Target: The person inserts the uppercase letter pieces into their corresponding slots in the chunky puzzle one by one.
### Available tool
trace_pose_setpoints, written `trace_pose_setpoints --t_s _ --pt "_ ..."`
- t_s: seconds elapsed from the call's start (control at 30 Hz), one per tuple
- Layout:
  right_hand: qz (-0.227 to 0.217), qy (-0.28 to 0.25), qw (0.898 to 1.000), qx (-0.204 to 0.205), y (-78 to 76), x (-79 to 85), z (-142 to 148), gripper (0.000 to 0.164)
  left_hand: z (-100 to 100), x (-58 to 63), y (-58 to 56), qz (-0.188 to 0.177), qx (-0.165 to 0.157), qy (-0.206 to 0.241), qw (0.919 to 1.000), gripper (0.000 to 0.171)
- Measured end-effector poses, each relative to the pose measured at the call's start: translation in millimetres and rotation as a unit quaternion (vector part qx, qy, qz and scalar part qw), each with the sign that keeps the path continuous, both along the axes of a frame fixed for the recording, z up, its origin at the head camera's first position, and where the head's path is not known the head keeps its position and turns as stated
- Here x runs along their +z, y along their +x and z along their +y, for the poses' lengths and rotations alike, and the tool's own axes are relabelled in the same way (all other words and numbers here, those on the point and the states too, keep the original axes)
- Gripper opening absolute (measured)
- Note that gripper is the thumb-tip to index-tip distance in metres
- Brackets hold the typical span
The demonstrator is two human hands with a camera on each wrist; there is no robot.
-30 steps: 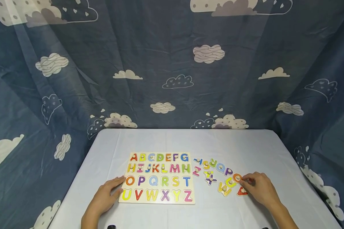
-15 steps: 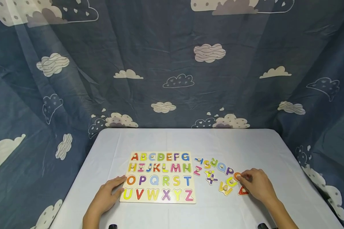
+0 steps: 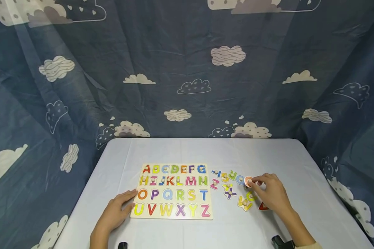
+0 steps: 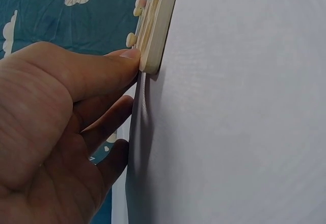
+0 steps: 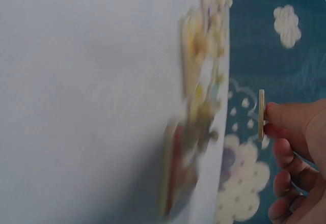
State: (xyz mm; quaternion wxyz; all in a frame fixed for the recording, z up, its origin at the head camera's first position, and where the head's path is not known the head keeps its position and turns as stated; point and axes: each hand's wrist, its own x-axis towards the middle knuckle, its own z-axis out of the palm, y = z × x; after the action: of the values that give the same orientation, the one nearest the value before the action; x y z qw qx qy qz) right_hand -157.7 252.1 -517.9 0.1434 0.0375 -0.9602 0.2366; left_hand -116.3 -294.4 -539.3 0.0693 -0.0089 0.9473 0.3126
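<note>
My right hand [image 3: 272, 193] pinches the orange letter O piece [image 3: 248, 181] between thumb and fingertips. In the right wrist view this O piece [image 5: 261, 114] is seen edge-on, raised off the table. The wooden alphabet board [image 3: 171, 218] lies left of the loose pieces, its A to N pieces with knobs seated in the top two rows. The O to Z places show printed letters without knobs. My left hand [image 3: 116, 209] rests against the board's left edge; in the left wrist view its thumb [image 4: 127, 58] touches the board's corner, other fingers loosely bent.
Loose letters lie right of the board: Q [image 3: 240, 180], R [image 3: 232, 175], S [image 3: 224, 177], T [image 3: 216, 173], W [image 3: 244, 203], X [image 3: 230, 193], Z [image 3: 214, 184] and a partly hidden red one [image 3: 263, 206]. A patterned curtain [image 3: 187, 103] hangs behind the white table [image 3: 180, 152].
My right hand has lifted the O piece and carried it left and away from me, over where the purple P lay. My left hand stays at the board.
</note>
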Motion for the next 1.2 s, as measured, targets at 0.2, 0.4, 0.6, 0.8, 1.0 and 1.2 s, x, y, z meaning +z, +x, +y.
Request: trace_pose_setpoints --t_s 0.2,0.4,0.6,0.8,1.0,1.2 --pt "0.006 -0.01 0.999 0.034 -11.5 0.1 -46 0.022 2 -0.6 -0.6 0.0 0.009 0.003 1.0 0.05" --pt "0.002 -0.042 0.996 0.074 -16.7 -6.8 -94 0.015 3 -1.6 -0.2 -0.004 0.019 0.0 0.9998 0.051" --pt "0.014 -0.069 0.99 0.126 -20.0 -5.0 -140 0.011 3 0.7 0.8 0.0 0.017 -0.003 0.9998 0.051" --pt "0.028 -0.062 0.983 0.169 -22.1 -3.8 -181 0.011 3 1.7 0.3 0.0 0.02 -0.003 0.9998 0.052" --pt "0.018 -0.055 0.978 0.2 -24.6 -6.2 -218 0.011 1 -1.1 -0.3 0.002 0.017 0.001 0.9999 0.052" --pt "0.007 -0.053 0.972 0.231 -27.0 -9.0 -251 0.011 -1 -3.2 -1.4 0.009 0.011 0.003 0.9999 0.052"
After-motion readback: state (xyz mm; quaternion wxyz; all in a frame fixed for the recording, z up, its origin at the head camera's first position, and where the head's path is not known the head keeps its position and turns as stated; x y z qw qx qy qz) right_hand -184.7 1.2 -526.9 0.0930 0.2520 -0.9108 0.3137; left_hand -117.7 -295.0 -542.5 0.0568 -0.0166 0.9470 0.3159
